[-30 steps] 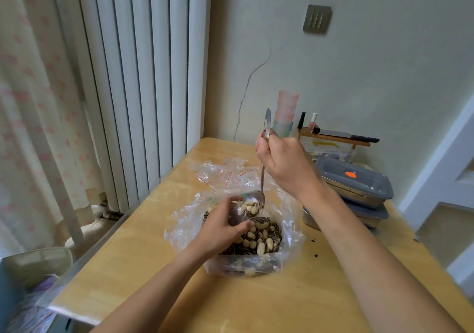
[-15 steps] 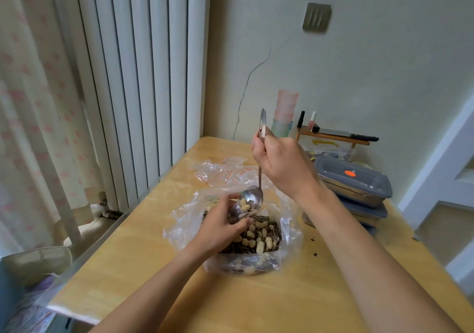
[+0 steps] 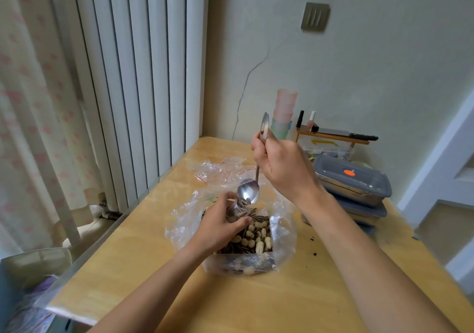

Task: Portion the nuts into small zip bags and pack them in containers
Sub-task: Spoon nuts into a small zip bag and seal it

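Now the spoon (image 3: 248, 194) is tipped steeply above the big bag (image 3: 283, 237) of nuts, its bowl nearly empty — a second ago it was heaped — so this scoop has gone into the small zip bag (image 3: 234, 210) pinched by the left hand (image 3: 220, 226). The right hand (image 3: 280, 164) keeps its grip curled round the spoon's handle. Beside the big bag stand lidded containers (image 3: 355, 185) — no readable writing, only an orange spot.

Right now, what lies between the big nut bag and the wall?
In the head view, a heap of empty small zip bags on the table, beyond the big nut bag.
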`<state>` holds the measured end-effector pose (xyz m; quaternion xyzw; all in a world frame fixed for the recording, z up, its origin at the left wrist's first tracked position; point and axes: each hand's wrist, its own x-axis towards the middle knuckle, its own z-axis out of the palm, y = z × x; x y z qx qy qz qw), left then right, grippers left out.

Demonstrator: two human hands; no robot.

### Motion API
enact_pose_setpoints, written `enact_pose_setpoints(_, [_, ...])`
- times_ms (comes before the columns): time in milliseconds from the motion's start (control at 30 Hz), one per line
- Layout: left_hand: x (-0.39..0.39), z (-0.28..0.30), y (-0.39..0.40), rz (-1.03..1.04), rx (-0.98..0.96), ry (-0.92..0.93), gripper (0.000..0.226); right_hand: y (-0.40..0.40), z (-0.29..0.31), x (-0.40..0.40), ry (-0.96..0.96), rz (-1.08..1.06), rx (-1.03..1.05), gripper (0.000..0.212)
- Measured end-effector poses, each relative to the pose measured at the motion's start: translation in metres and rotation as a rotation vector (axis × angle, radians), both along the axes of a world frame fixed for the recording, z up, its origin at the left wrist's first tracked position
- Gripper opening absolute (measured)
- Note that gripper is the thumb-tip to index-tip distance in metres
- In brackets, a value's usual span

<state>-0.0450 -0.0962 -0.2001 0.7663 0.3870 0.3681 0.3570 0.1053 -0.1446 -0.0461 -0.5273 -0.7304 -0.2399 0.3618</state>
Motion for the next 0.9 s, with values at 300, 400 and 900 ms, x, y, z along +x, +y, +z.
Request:
enact_pose_setpoints(300, [-0.003,0.000,-0.004,0.032,0.000,-0.059,0.057,0.000,-0.008,0.010,0.060,-0.010,0.024,0.046])
enact_pose_setpoints(400, [-0.002,-0.001,-0.002,0.028,0.009,-0.076,0.058,-0.002,-0.011,0.010,0.129,0.067,0.029,0.041])
enact_pose_setpoints(900, [-0.005,0.000,0.003,0.110,0.127,0.036,0.038,-0.002,-0.019,0.020,0.093,-0.251,-0.101,0.032])
